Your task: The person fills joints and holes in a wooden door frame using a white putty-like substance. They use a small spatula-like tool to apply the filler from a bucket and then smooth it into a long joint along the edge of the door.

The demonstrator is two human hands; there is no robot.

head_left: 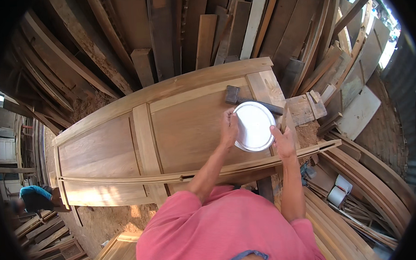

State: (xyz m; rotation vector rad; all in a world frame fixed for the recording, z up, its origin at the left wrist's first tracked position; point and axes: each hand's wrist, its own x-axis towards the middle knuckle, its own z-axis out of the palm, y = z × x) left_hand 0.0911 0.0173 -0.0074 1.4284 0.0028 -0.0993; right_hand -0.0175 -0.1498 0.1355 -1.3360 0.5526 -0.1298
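Gripping a round white tub (254, 126) from both sides: left hand (229, 128) on its left rim, right hand (284, 140) on its lower right. It's over the right part of the wooden door (145, 132), can't tell if touching. Best: even pressure, tub level, clear of the hammer (233, 94) just beyond.

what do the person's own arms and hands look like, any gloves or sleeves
The left hand and right hand are bare, without gloves. The pink shirt has short sleeves, leaving both forearms uncovered.
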